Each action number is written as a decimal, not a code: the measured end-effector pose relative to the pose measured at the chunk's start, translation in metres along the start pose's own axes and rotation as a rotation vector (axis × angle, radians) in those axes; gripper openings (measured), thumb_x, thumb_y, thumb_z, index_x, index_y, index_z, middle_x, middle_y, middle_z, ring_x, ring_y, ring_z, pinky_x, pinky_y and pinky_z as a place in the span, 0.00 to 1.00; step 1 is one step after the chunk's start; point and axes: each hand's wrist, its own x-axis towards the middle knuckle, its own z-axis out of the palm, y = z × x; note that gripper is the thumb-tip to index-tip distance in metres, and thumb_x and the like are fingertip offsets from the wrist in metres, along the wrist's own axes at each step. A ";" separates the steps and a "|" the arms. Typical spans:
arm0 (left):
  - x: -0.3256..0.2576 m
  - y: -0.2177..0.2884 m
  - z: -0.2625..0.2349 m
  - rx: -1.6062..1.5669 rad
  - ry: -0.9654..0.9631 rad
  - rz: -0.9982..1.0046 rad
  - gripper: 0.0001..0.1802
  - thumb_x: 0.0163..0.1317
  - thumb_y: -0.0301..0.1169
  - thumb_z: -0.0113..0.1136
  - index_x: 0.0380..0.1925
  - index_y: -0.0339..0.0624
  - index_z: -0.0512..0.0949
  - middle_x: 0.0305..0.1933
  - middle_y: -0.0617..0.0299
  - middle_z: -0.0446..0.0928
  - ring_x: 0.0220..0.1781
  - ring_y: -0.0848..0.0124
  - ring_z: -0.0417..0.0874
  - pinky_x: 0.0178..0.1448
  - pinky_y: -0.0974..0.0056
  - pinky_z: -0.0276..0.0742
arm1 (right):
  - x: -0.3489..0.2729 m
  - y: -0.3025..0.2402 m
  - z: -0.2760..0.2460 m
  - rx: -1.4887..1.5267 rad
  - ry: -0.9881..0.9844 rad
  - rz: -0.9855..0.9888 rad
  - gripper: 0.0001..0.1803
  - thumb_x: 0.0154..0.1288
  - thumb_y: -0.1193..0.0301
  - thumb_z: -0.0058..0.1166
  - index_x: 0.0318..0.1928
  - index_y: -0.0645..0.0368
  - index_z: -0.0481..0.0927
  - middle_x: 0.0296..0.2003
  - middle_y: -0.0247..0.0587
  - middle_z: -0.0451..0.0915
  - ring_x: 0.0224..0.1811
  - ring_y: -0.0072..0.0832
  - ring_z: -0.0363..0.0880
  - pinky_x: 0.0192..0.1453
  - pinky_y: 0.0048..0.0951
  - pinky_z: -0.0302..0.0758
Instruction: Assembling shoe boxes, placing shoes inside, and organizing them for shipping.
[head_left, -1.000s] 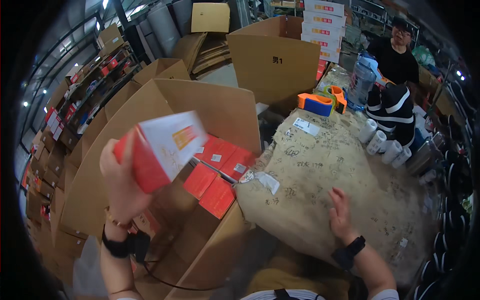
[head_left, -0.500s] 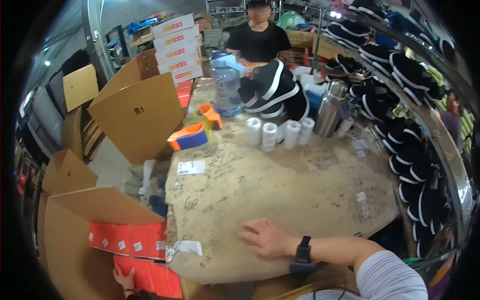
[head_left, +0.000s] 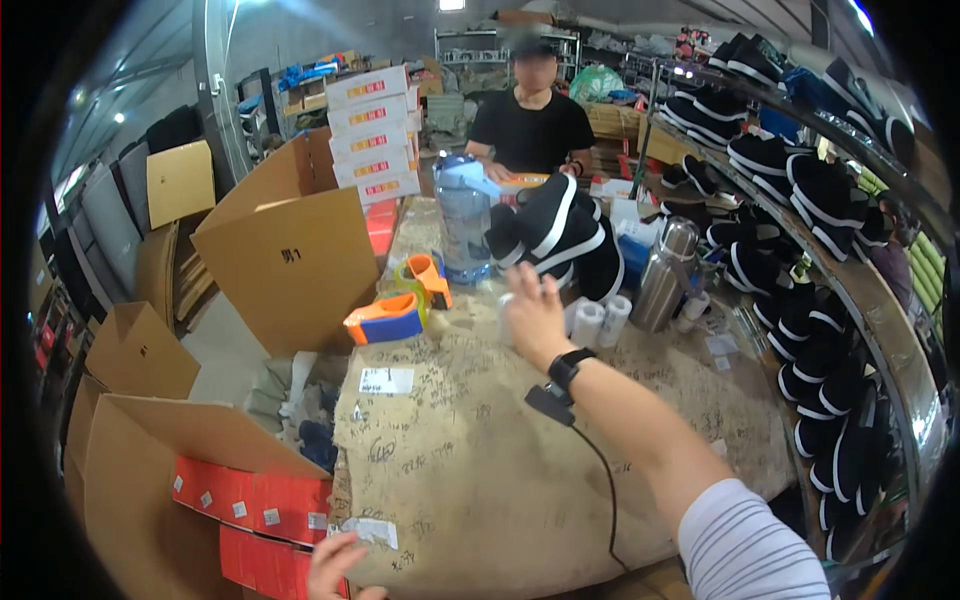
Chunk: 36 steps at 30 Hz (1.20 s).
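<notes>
My right hand (head_left: pixel 532 312) reaches over the far part of the worktable (head_left: pixel 480 450), fingers spread, in front of a pile of black shoes with white soles (head_left: pixel 555 235). It hides part of a row of small white rolls (head_left: pixel 588 324); whether it touches one I cannot tell. A dark band with a cable is on that wrist. At the table's near left edge my left hand (head_left: pixel 338 568) is raised with its fingers apart, partly cut off by the lower rim. Nothing shows in it. Beside it, red shoeboxes (head_left: pixel 255 505) fill an open carton (head_left: pixel 140 480).
Orange-and-blue tape dispensers (head_left: pixel 388 318), a large blue water bottle (head_left: pixel 462 220) and a steel flask (head_left: pixel 668 275) stand on the table. Another person (head_left: pixel 533 130) is at the far end. Shoe racks (head_left: pixel 800 190) line the right; white boxes (head_left: pixel 372 135) are stacked behind a carton (head_left: pixel 290 265).
My right hand has moved from the near tabletop forward to the white rolls. My left hand has lifted from the red shoeboxes and come right, to the table edge. The view has tilted up slightly.
</notes>
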 end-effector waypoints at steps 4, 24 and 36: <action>0.016 0.010 0.037 0.026 -0.008 0.076 0.39 0.52 0.23 0.64 0.65 0.39 0.61 0.64 0.51 0.67 0.63 0.55 0.71 0.65 0.56 0.66 | -0.010 -0.050 -0.054 0.545 -0.057 -0.113 0.08 0.57 0.67 0.54 0.36 0.54 0.81 0.58 0.44 0.72 0.62 0.41 0.67 0.61 0.50 0.61; -0.003 0.103 0.112 -0.288 0.120 -0.230 0.25 0.63 0.37 0.58 0.58 0.38 0.73 0.55 0.45 0.74 0.58 0.48 0.73 0.64 0.52 0.67 | -0.230 -0.078 -0.242 1.814 -0.160 -0.022 0.06 0.65 0.78 0.51 0.42 0.65 0.77 0.62 0.54 0.67 0.53 0.43 0.76 0.54 0.32 0.73; -0.016 0.112 0.092 -0.643 0.269 -0.413 0.16 0.61 0.19 0.57 0.50 0.36 0.78 0.45 0.60 0.78 0.44 0.76 0.77 0.47 0.70 0.74 | -0.221 -0.097 -0.260 1.729 -0.317 -0.053 0.09 0.62 0.76 0.58 0.43 0.64 0.77 0.37 0.51 0.79 0.35 0.43 0.79 0.38 0.33 0.76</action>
